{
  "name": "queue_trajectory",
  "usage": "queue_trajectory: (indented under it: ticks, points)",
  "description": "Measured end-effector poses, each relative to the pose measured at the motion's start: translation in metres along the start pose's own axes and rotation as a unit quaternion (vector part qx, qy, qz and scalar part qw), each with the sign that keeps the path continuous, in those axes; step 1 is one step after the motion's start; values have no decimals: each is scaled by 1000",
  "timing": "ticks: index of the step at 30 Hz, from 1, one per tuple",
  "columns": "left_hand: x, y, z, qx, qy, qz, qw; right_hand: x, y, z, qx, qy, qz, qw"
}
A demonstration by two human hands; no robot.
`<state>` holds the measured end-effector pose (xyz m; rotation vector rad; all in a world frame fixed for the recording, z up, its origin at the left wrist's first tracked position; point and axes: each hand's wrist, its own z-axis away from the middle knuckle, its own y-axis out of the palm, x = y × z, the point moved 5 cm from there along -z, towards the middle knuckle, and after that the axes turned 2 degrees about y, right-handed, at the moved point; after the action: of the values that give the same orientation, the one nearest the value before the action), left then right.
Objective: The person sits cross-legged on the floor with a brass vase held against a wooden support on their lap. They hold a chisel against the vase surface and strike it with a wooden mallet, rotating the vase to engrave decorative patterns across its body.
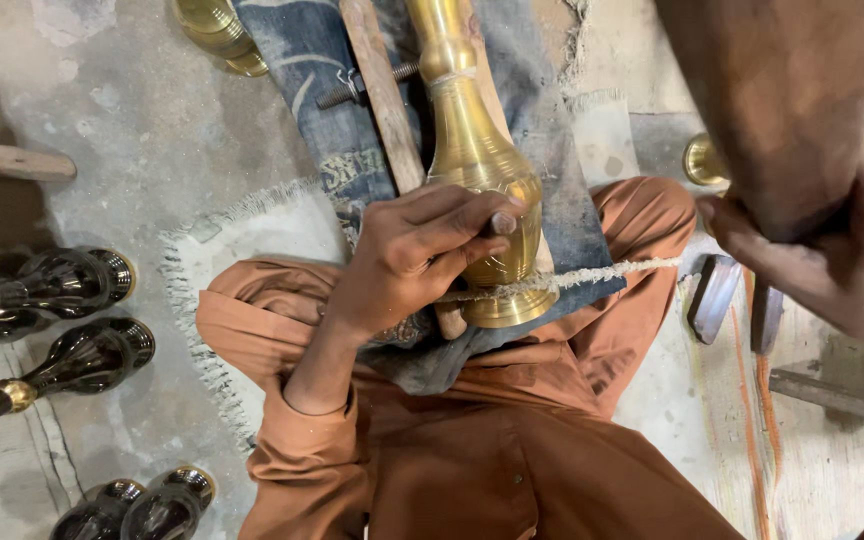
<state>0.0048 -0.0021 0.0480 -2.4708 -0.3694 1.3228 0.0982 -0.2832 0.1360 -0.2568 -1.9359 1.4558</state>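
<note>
— Brass first: where does the brass vase [479,170] lie from the 2 hands?

— Head view, the only 1 here. It lies along the lap, on a strip of denim cloth [327,70] over the orange trousers [642,230]. Its long axis runs up and down the frame, narrow neck at the top, away from the body, flared foot at the bottom, toward it.

— Which hand is nearer?

— The left hand [412,262], plainly. It sits against the vase's left flank, fingers curled, thumb tip pressed on the lower belly just above the foot. It pinches a frayed pale rope [562,280] that crosses the vase at right angles to its axis, just above the foot.

— And the other end of the rope?

— It runs right toward the right hand [812,250], which stands well apart from the vase at the frame's right edge. That hand is blurred and partly behind the forearm; it looks closed, perhaps on the rope's far end, but I cannot tell.

— Anything beside the vase?

— A wooden stick [384,95] lies parallel on its left, with a threaded bolt [357,88] through it. 4 or so dark glossy vases [72,280] lie on the concrete floor [152,140], far left.
</note>
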Motion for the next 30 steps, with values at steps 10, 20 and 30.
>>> queue_trajectory:
  ticks: [10, 20, 30]
  points:
    - [3, -11, -13, -28, -19, 141, 989, -84, 46, 76, 118, 323, 51, 937]
    - [12, -11, -43, 81, 38, 87, 992, -19, 8, 32, -26, 35, 29, 999]
    - [22, -9, -51, 131, 25, 81, 988, -20, -2, 9, -29, 31, 92, 995]
